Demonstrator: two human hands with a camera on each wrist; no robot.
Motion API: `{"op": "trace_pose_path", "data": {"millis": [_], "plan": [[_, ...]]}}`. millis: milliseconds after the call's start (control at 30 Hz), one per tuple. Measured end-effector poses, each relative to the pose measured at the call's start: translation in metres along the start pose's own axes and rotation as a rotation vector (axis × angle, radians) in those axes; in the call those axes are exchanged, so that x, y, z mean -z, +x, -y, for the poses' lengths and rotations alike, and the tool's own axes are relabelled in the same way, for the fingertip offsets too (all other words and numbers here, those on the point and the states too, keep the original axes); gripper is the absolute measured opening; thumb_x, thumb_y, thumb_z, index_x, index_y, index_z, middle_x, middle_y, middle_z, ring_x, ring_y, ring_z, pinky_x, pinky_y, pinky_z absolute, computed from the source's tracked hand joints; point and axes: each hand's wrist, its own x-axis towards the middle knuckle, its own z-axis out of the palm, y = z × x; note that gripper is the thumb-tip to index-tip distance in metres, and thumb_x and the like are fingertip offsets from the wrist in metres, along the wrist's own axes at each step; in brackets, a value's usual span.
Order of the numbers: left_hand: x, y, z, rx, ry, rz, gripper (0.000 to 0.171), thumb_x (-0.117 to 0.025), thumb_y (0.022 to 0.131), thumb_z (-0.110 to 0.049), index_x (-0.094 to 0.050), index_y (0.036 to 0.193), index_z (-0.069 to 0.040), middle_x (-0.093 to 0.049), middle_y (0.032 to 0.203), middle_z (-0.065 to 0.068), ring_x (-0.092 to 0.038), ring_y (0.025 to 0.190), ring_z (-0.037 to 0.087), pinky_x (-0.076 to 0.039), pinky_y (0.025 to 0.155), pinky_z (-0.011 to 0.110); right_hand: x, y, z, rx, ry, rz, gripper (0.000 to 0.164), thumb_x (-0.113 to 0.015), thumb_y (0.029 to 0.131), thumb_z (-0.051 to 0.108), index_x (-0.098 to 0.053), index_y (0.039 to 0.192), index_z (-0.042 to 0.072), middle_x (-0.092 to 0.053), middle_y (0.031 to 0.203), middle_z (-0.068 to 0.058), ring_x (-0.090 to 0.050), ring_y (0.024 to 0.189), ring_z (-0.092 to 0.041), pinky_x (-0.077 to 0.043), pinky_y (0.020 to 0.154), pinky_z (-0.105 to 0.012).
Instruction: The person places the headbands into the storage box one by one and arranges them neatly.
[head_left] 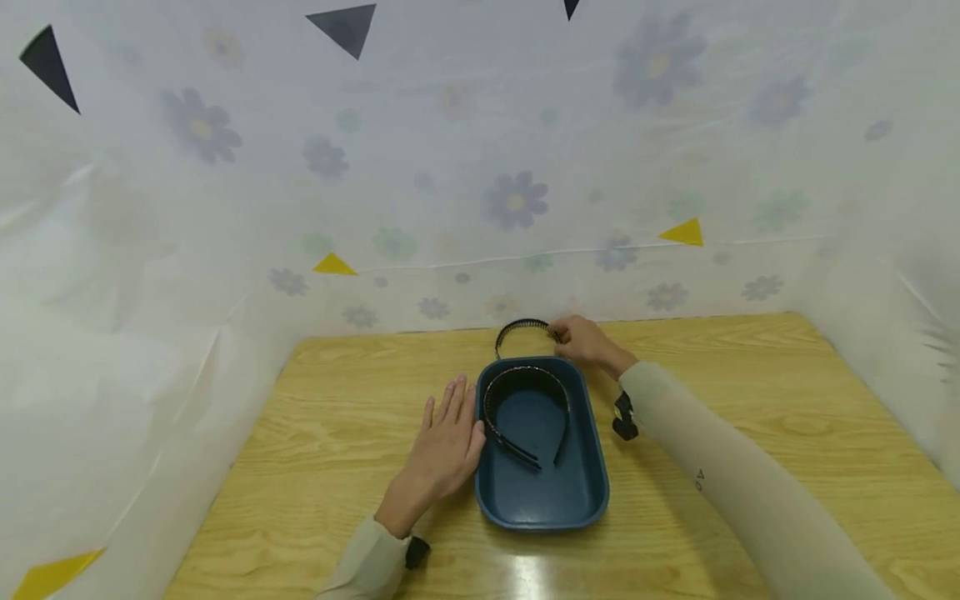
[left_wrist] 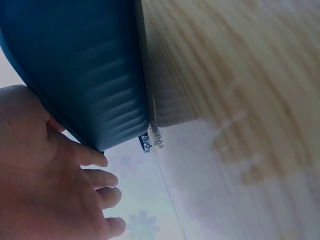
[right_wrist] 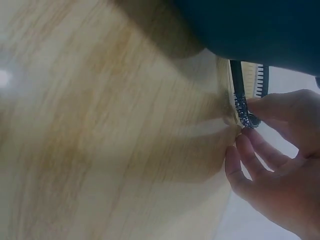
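Observation:
A blue rectangular tray (head_left: 542, 500) stands on the table, with a wide black headband (head_left: 501, 382) lying inside toward its far end. My left hand (head_left: 441, 446) is at the tray's left side, fingers extended and thumb at the rim; the left wrist view shows its fingertips right by the tray wall (left_wrist: 95, 75). Just beyond the tray's far end is another black headband (head_left: 517, 324), toothed inside and sparkly outside. My right hand (head_left: 588, 342) pinches that headband on its right side, thumb and fingertips around the glittery band (right_wrist: 241, 105) in the right wrist view.
The wood-grain table (head_left: 360, 417) ends at a white flower-printed sheet (head_left: 450, 208) close behind the far headband. Similar white sheeting (head_left: 885, 250) rises along both sides. Black wrist straps (head_left: 624, 417) are at the cuffs.

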Motion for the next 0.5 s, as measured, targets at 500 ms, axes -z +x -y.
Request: {"op": "trace_pose_path", "data": {"millis": [500], "plan": [[-0.0025, 0.0010, 0.0006, -0.003, -0.015, -0.005, 0.061, -0.028, 0.111, -0.032, -0.022, 0.162, 0.000, -0.008, 0.171, 0.017, -0.011, 0.156, 0.036, -0.010, 0.122, 0.061, 0.0023, -0.0094, -0.0037, -0.107, 0.110, -0.026, 0.047, -0.066, 0.090, 0.000, -0.062, 0.136, -0.009, -0.071, 0.117, -0.027, -0.069, 0.082, -0.028, -0.048, 0.064, -0.032]]}}
